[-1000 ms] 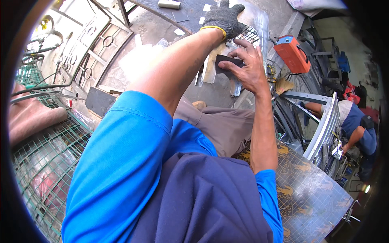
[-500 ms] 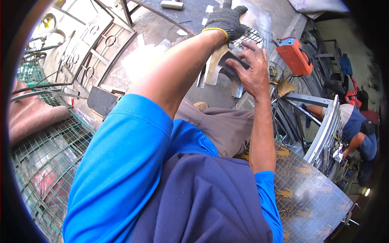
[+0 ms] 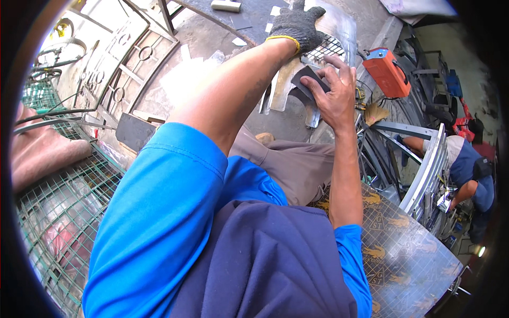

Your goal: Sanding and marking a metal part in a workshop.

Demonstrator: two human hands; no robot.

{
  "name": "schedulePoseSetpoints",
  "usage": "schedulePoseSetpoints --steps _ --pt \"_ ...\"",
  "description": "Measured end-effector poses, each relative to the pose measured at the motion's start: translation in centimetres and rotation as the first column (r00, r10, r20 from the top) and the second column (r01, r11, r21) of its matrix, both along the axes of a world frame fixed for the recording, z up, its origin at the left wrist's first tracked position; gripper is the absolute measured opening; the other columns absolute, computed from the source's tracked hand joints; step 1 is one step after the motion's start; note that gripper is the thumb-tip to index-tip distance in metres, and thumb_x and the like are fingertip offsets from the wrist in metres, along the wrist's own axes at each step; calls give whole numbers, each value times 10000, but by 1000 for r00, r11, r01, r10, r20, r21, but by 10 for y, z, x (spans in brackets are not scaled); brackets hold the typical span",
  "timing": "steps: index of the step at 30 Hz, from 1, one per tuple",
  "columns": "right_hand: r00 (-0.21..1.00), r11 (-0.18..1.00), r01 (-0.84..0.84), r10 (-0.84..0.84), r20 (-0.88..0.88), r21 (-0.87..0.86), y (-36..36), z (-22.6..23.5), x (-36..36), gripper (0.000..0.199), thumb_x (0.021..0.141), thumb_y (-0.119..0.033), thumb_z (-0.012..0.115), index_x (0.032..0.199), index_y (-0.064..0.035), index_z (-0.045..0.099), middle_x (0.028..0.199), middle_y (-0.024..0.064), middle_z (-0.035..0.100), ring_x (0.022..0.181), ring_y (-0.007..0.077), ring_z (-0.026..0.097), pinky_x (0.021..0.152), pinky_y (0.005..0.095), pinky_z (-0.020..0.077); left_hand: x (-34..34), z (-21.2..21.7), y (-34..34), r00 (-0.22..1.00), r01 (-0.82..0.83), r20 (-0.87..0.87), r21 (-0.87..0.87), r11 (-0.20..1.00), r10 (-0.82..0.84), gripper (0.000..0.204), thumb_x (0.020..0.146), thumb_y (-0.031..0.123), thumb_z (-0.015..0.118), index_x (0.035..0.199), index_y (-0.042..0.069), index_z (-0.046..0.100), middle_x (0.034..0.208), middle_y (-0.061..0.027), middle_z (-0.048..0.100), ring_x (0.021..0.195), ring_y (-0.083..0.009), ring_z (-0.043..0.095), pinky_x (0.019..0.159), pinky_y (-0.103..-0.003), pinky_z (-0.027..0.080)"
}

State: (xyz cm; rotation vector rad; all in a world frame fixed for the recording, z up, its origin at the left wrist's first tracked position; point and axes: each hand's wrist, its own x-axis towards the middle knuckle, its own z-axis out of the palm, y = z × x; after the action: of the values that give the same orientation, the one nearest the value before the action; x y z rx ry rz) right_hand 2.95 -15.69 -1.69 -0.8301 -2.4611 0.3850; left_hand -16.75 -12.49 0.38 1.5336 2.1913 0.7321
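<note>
In the head view, the right hand pinches a dark pad slightly further right than a second ago; the gloved left hand spreads wide over the metal panel; handling apparently stays at its near end

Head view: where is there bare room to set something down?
The patterned board looks bare between the right sleeve and pale metal frame. A small floor patch opens between the trousers and the workpiece. Crowded: around the gloved left hand, right hand and dark pad, and below the orange box, among metal bars.
</note>
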Motion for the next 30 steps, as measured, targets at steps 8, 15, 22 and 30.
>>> schedulePoseSetpoints --steps 8,15,22,30 --pt "1000 1000 -3 3 -20 -2 1 2 2 385 800 -447 848 881 -91 725 1299 98 639 1247 343 594 1186 648 266 0 -4 5 1000 7 2 -4 1000 -7 726 864 342 715 1547 256 485 1693 -229 235 1382 -432 525 1100 -481 488" --pt "995 994 85 -88 -40 -68 1 1 -2 397 807 -456 841 884 -81 735 1312 87 640 1288 327 571 1202 639 253 -3 -5 1 999 -9 41 15 1000 8 735 859 341 723 1548 246 484 1691 -238 233 1375 -434 531 1107 -479 482" --pt "997 995 70 -73 -40 -68 1 -1 -2 421 823 -480 819 910 -77 738 1317 105 639 1313 362 539 1181 608 291 -2 -5 3 1000 0 22 16 1000 -1 730 863 354 716 1546 235 486 1686 -254 232 1385 -441 518 1116 -479 472" --pt "994 999 41 -40 -105 12 -3 -2 -5 425 776 -447 870 810 -78 662 1283 100 636 1217 335 547 1072 489 427 -3 -8 4 1000 10 18 31 999 -11 757 866 359 746 1555 214 470 1689 -253 221 1418 -439 480 1143 -471 450"
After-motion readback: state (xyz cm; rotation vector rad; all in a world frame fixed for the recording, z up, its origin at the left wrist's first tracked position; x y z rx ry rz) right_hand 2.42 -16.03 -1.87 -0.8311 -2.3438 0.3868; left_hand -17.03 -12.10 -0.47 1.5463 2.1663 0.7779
